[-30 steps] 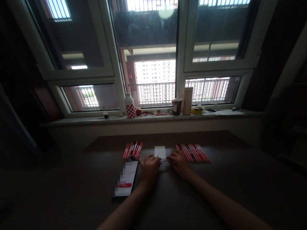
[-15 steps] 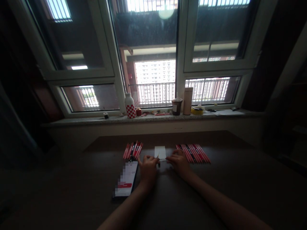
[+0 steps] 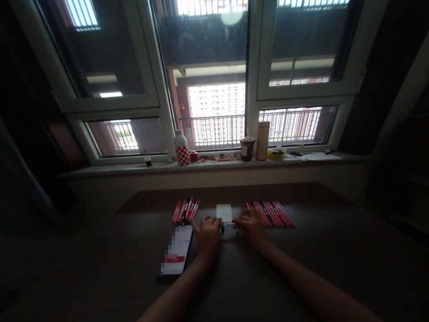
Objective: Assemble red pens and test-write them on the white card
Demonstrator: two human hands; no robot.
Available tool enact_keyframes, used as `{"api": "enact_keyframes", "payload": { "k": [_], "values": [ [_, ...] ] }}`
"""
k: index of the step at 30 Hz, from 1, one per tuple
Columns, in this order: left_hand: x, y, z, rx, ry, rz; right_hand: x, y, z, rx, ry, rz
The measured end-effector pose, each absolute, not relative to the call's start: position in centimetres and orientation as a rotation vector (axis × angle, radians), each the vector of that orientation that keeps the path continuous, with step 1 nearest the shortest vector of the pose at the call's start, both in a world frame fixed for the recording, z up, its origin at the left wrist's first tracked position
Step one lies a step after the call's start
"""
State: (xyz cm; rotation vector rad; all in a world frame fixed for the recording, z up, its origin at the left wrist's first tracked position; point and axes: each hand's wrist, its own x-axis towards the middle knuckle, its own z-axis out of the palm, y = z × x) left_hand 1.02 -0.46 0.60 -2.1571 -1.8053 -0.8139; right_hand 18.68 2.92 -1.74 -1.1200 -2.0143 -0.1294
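As left hand (image 3: pixel 208 234) and right hand (image 3: pixel 250 227) pinch something slim (image 3: pixel 229 223), table edge (image 3: pixel 208 191) lies beyond.

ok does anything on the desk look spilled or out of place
Nothing looks spilled or broken. The left pens lie unevenly, their ends staggered, and the phone near them sits at a slant. The item between the fingers is too small to judge.

Two hands (image 3: pixel 208 235) (image 3: pixel 253 228); two pen groups (image 3: pixel 185 212) (image 3: pixel 273 214); one phone (image 3: pixel 179 249); one white pad (image 3: pixel 224 212).

Dark table (image 3: pixel 234 286) with phone (image 3: pixel 181 250), pens (image 3: pixel 276 214), paper (image 3: pixel 224 212)
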Motion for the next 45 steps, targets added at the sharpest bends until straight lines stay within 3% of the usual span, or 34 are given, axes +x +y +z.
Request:
{"api": "enact_keyframes", "payload": {
  "k": [45],
  "values": [
    [0.98, -0.45, 0.43, -2.216, -1.800, -0.817, 18.86, 2.97, -1.68, -1.165, -2.029, -0.129]
  ]
}}
